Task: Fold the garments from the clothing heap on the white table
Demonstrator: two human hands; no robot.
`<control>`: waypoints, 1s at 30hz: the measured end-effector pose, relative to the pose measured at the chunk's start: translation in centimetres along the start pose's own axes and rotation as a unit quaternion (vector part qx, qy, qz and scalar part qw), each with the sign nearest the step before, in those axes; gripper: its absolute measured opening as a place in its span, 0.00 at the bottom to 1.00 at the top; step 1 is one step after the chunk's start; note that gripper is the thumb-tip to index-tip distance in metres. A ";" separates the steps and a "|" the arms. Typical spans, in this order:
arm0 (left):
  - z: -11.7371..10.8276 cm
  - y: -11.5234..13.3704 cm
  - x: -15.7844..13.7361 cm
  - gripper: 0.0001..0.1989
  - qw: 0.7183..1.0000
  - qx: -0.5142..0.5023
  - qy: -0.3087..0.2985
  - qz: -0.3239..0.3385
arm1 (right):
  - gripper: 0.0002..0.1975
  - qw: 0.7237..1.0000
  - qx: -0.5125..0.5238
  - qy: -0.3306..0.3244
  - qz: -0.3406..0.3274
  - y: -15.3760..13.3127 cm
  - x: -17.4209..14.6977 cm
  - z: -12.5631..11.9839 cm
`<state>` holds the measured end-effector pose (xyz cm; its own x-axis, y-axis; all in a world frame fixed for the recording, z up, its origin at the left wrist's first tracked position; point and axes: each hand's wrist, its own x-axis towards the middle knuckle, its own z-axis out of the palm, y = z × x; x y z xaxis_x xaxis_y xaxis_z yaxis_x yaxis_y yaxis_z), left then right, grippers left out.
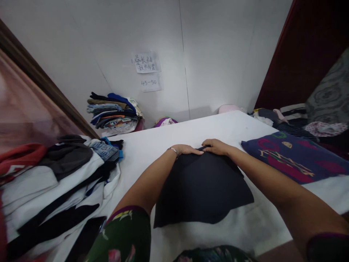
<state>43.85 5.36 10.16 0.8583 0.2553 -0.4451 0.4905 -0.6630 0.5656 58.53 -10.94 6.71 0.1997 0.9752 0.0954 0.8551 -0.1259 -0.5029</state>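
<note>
A black garment (204, 185) lies partly folded in front of me on the white table, its kind not clear. My left hand (187, 149), with a bracelet at the wrist, is closed on the left part of its far edge. Close beside it, my right hand (216, 146) pinches the same edge, with a small fold of black cloth between the two hands. Toward me the cloth spreads out to an uneven lower edge. Some of the fingertips are hidden under or behind the fabric.
Loose clothes (71, 171) heap up at the left, with a dark phone-like slab (87, 236) near them. Folded clothes (114, 112) are stacked by the wall. A navy patterned garment (294, 156) lies at the right, more clothes (294, 116) behind it. Paper signs (148, 69) hang on the wall.
</note>
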 end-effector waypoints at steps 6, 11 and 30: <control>0.3 -1.2 2.0 0.33 0.998 0.058 -0.004 -0.029 | 0.20 0.998 0.010 0.011 0.062 1.4 0.9 1.6; 1.1 -2.3 3.0 0.28 0.977 0.195 0.074 -0.033 | 0.28 0.981 -0.107 -0.079 0.141 1.3 2.7 2.1; 8.9 -4.9 -3.3 0.33 0.949 0.221 0.195 0.117 | 0.20 0.987 -0.114 0.078 0.078 -2.1 -0.6 1.9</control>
<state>37.24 1.52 2.71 0.9685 0.2488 -0.0051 0.2431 -0.9417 0.2328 55.74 -10.95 6.06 0.3941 0.9030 0.1713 0.8899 -0.3282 -0.3169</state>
